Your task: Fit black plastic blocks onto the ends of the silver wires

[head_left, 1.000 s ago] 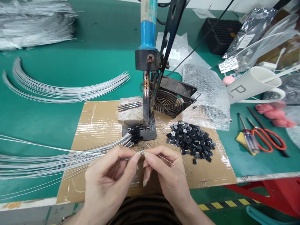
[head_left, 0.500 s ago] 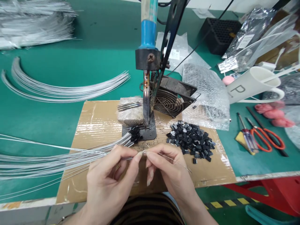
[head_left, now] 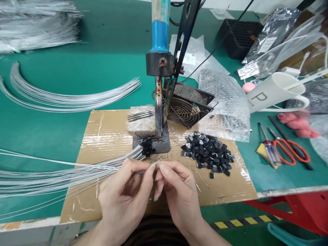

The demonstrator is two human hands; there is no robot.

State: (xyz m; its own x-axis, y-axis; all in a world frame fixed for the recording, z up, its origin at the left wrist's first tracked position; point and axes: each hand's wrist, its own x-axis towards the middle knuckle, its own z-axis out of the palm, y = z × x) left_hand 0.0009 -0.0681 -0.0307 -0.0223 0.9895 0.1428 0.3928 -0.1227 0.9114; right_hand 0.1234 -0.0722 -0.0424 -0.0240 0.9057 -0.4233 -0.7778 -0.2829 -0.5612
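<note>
Soldering iron (head_left: 160, 36) stands beyond left hand (head_left: 128, 196) and right hand (head_left: 180, 189), each pinching thin wire (head_left: 102, 167).

A white mug (head_left: 276, 90) lettered "P" stands beside bubble wrap (head_left: 227, 102); a screwdriver (head_left: 272, 152) lies beside orange-handled scissors (head_left: 277, 139).

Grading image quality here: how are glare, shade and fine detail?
Head view: glare streaks the cardboard and silver bag; head view: the green table darkens toward its far side; head view: the piece pinched between left hand and right hand is too small to make out.
</note>
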